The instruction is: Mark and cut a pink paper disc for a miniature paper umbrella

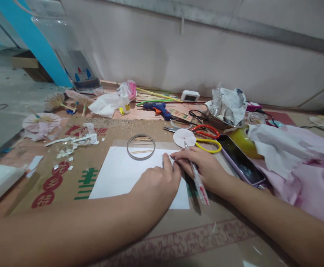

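Note:
My left hand (160,180) rests on the right part of a white sheet of paper (117,174), its fingers bent and the index fingertip pressing near the sheet's upper right. What lies under those fingertips is too small to tell. Close beside it, my right hand (203,165) is closed on a clear pen (198,181) with red at its lower end. Just beyond the right hand lies a round white paper disc (184,138) with a dot at its centre. A grey ring (129,152) sits across the sheet's top edge, with thin wooden sticks (142,151) inside it.
Orange-handled scissors (206,129), yellow-handled scissors (213,150) and a phone (242,161) lie right of the disc. Behind are a blue glue gun (159,109), a glue bottle (125,102) and a metal bowl (220,120). Paper scraps (67,151) lie left; pink cloth (312,174) at right.

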Available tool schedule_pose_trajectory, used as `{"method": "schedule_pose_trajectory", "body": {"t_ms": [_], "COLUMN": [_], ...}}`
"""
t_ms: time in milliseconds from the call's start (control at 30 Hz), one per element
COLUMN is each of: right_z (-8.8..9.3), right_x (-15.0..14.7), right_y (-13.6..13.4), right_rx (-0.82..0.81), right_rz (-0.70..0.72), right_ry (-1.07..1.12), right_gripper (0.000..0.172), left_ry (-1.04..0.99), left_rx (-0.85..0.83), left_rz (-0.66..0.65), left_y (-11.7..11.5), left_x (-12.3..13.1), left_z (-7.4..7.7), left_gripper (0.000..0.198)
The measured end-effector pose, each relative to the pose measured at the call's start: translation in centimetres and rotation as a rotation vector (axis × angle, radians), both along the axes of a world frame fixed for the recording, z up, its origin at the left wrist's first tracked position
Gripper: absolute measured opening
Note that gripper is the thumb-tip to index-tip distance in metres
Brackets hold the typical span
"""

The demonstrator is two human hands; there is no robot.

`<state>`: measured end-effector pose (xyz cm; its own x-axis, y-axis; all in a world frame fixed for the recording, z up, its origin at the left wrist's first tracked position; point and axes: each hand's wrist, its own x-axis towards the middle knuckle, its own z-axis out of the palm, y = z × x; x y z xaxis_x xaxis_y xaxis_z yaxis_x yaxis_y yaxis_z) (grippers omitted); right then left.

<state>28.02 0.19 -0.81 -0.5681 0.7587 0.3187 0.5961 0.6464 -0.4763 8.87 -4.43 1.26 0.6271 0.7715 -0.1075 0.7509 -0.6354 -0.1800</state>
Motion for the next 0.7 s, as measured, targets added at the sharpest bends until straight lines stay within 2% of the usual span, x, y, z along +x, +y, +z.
{"method": "schedule_pose_trajectory", "body": {"t_ms": [300, 500, 600, 700], "right_z": [0.1, -0.1, -0.2, -0.3], "right_x": [-0.2, 0.0, -0.1, 0.0], "right_y": [0.1, 0.1, -0.1, -0.2], "right_rx": [0.025, -0.037, -0.161, -0.372], "right_rz": [0.032, -0.004, -0.085, -0.157], "right_ry": [0.024, 0.077, 0.249, 0.616], "right_gripper": [0.019, 0.019, 0.023, 0.04], "left_ry": [0.024, 0.064, 0.103, 0.129], "left_rx": [-0.009, -0.035, -0.074, -0.096], "left_rz": [-0.019, -0.06, -0.059, -0.061], "left_y": [0.1, 0.5, 0.6, 0.6], "left_x": [0.3, 0.0, 0.0, 0.0], "left_z": [0.1, 0.4, 0.8, 1.1], "left_gripper": [0.048, 0.052, 0.056, 0.059]}}
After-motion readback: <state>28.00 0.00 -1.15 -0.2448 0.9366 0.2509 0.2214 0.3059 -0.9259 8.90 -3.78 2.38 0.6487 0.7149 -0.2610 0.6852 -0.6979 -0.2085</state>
